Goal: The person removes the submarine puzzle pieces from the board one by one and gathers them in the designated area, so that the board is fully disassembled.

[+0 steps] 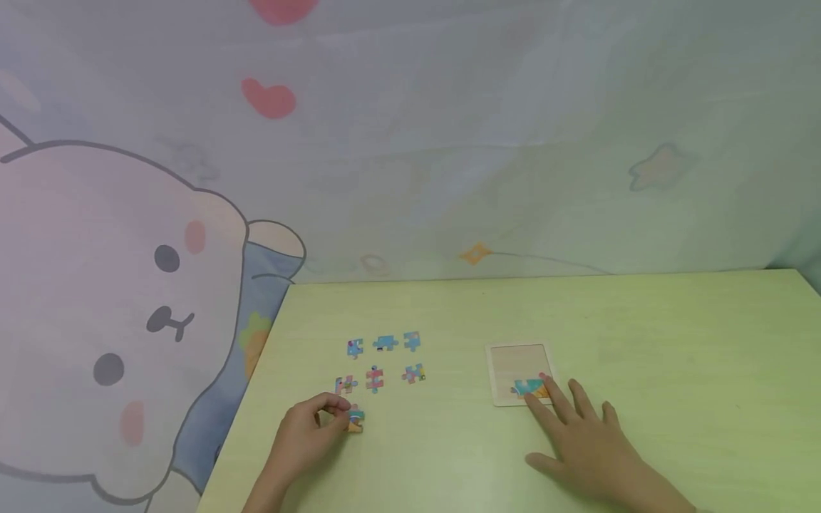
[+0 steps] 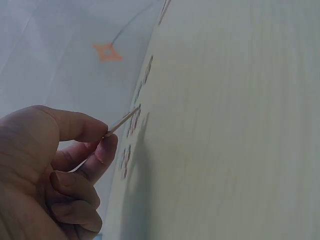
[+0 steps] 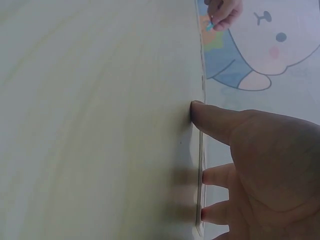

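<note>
My left hand pinches a blue and orange jigsaw piece between thumb and forefinger. In the left wrist view that piece appears edge-on, lifted off the table. Fingers spread, my right hand touches the wooden puzzle tray and the pieces in its lower part. Those joined jigsaw pieces are turquoise with an orange patterned area, partly covered by the fingertips. From the right wrist, the tray shows as a thin edge under the fingers of the right hand.
Several loose jigsaw pieces lie in two rough rows left of the tray, including a pink and blue one. The pale yellow-green table meets a printed cloth along its back edge.
</note>
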{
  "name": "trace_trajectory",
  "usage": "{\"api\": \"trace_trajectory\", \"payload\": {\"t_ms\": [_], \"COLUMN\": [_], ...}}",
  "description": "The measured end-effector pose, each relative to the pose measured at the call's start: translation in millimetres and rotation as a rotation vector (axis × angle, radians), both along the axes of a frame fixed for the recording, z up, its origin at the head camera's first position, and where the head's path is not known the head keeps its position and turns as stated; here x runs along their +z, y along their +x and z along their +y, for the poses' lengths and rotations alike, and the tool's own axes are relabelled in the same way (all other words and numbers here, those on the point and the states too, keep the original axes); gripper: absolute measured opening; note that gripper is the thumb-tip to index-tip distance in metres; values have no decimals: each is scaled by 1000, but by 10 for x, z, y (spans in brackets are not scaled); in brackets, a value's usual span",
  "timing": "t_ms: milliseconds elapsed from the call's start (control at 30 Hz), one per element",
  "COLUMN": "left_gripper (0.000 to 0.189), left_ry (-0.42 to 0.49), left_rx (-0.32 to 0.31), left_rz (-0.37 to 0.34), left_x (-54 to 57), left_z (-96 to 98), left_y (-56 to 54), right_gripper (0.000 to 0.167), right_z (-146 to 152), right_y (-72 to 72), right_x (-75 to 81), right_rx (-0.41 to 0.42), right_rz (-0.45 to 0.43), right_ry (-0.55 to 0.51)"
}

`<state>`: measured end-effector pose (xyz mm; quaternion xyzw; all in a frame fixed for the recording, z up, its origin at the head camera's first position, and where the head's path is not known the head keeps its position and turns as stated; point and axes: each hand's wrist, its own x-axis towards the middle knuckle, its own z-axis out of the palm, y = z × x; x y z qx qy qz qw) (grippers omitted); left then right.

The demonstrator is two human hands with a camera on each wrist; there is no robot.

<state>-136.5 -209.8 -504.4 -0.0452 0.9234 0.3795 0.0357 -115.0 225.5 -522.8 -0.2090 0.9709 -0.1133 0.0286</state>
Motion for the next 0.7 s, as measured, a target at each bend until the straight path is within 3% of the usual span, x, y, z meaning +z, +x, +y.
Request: {"api": "trace_trajectory", "payload": {"t_ms": [300, 467, 700], "left_gripper": [6, 5, 9], "left_ry": [-69, -85, -189], "left_rx": [60, 44, 66], "left_rz": [-62, -69, -29], "left_x": [-55, -51, -9], "left_z": [-258, -280, -223], "left_y": [4, -19, -22], "right_gripper": [82, 82, 83], "right_z": [2, 5, 15], "right_y": [3, 5, -4], "right_x": [12, 18, -14], "right_rx": [1, -1, -2], "right_rz": [-5, -7, -9], "right_ry": [5, 0, -8]}}
